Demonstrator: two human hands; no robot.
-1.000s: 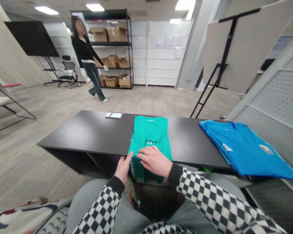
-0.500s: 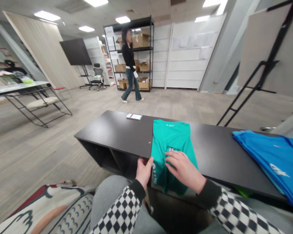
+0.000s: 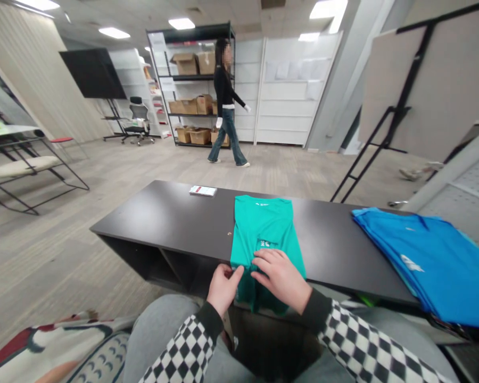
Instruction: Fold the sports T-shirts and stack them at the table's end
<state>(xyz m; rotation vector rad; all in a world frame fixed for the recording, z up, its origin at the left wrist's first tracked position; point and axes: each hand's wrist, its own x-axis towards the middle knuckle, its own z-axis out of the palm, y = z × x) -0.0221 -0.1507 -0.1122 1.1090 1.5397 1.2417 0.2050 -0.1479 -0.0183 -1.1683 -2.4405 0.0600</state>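
Observation:
A green T-shirt (image 3: 263,218), folded narrow, lies across the dark bench, its lower part hanging over the near edge. Small white print shows at the neck and on a dark patch in the middle. My left hand (image 3: 225,287) pinches the shirt's left side at the bench edge, thumb on top and fingers partly hidden. Over the middle of the fabric rests my right hand (image 3: 281,276), its thumb apart from the slightly bent fingers. To the right lies a stack of blue shirts (image 3: 435,260), partly over the near edge.
The dark bench (image 3: 159,218) has open compartments below, and a phone (image 3: 203,191) lies at its far side. Beyond it a person (image 3: 225,101) walks in front of shelves with cardboard boxes (image 3: 199,135). A board on a black stand (image 3: 399,111) stands at the right.
The view has turned rightward, so the bench and shirts sit further left. The walking person has moved right past the shelves. My hands keep nearly the same places on the green T-shirt.

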